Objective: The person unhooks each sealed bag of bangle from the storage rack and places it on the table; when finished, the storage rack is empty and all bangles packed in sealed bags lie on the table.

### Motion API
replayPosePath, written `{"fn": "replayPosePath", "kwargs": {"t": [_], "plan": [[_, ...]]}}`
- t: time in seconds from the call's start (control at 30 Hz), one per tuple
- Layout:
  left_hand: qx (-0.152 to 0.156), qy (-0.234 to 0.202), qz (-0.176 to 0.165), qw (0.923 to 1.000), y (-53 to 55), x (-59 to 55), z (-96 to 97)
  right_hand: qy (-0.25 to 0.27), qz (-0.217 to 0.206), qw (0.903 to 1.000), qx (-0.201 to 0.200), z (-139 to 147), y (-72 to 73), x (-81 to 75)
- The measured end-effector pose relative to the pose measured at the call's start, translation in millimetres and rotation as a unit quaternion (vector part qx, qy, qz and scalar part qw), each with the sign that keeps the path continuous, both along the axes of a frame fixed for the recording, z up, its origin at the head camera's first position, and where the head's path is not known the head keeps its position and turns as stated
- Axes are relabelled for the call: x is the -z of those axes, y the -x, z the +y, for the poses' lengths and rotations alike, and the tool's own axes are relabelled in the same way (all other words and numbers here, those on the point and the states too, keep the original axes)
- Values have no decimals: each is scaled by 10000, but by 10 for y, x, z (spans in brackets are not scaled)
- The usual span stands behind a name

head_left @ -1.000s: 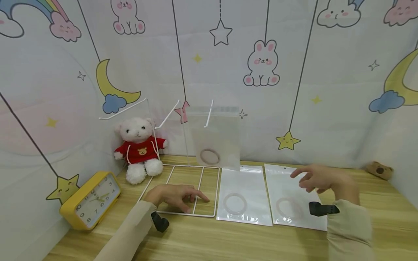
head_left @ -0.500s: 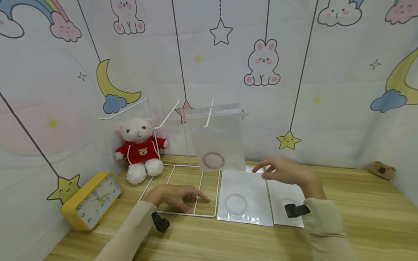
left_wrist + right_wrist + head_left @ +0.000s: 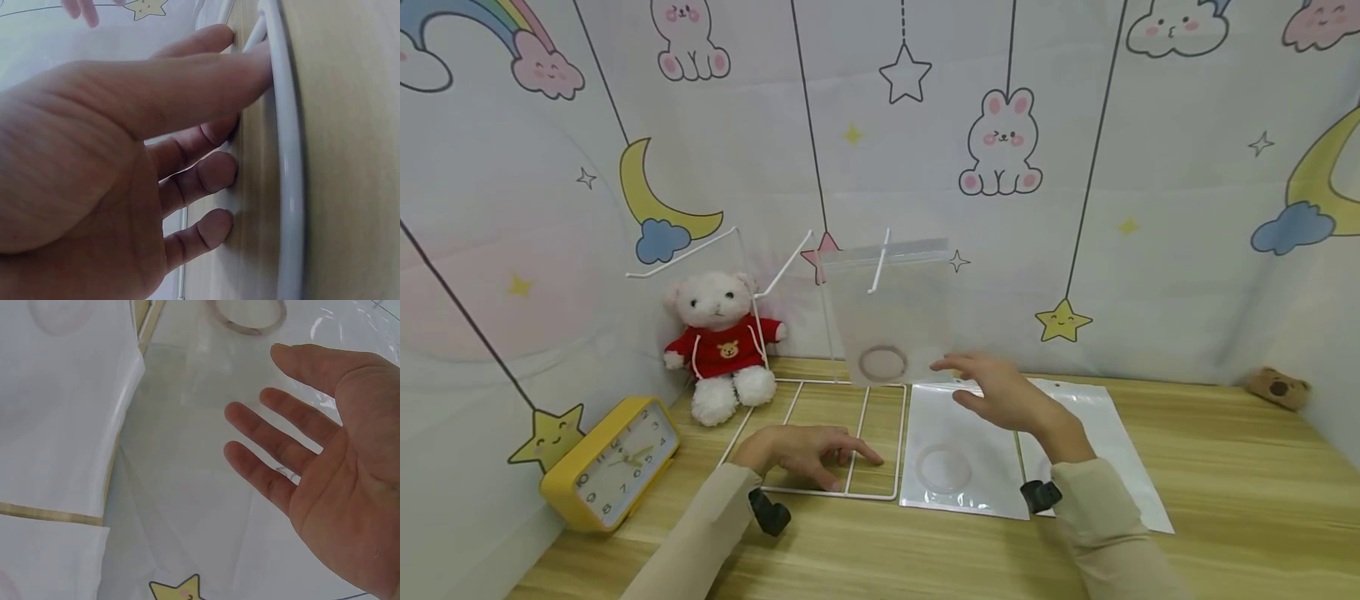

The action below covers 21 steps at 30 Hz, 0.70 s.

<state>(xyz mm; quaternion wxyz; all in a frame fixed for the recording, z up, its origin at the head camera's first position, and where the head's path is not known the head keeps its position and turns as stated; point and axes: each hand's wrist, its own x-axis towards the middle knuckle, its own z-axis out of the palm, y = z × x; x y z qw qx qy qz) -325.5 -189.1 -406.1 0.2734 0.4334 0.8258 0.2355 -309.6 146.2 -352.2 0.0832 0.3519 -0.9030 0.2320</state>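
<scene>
My left hand [image 3: 801, 454] rests on the base of a white wire rack [image 3: 897, 442], its fingers lightly bent and holding nothing. In the left wrist view the thumb [image 3: 206, 87] lies against the front wire. A translucent zip bag [image 3: 895, 312] hangs from one rack prong [image 3: 880, 260], with a brownish bangle-like ring [image 3: 250, 330] at its bottom. My right hand [image 3: 1000, 396] is beside the bag's lower right corner, fingers loosely extended; whether the fingertip touches it, I cannot tell. Below lies a second zip bag [image 3: 988, 483] with a pale ring [image 3: 919, 469] inside.
A third flat bag [image 3: 1108, 442] lies right of it, partly behind my right forearm. A white teddy bear [image 3: 722, 346] in red sits behind the rack, near a yellow clock [image 3: 617, 462]. Two more prongs [image 3: 681, 254] jut from the rack. A brown bear head [image 3: 1277, 388] sits far right.
My right hand has moved left from above the third bag to the hanging bag's lower corner. The hanging bag has swung a little. My left hand has stayed in place.
</scene>
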Motion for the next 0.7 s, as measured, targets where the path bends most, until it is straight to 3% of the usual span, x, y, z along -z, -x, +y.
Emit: {"fn": "replayPosePath", "kwargs": {"t": [0.17, 0.33, 0.7], "plan": [[80, -9, 150, 9999, -6, 1, 4, -55, 131, 9995, 292, -80, -16, 19], [86, -47, 141, 9999, -14, -5, 5, -7, -67, 9988, 493, -67, -6, 54], [-1, 27, 84, 10000, -27, -26, 11, 154, -123, 9998, -45, -158, 45, 128]]}}
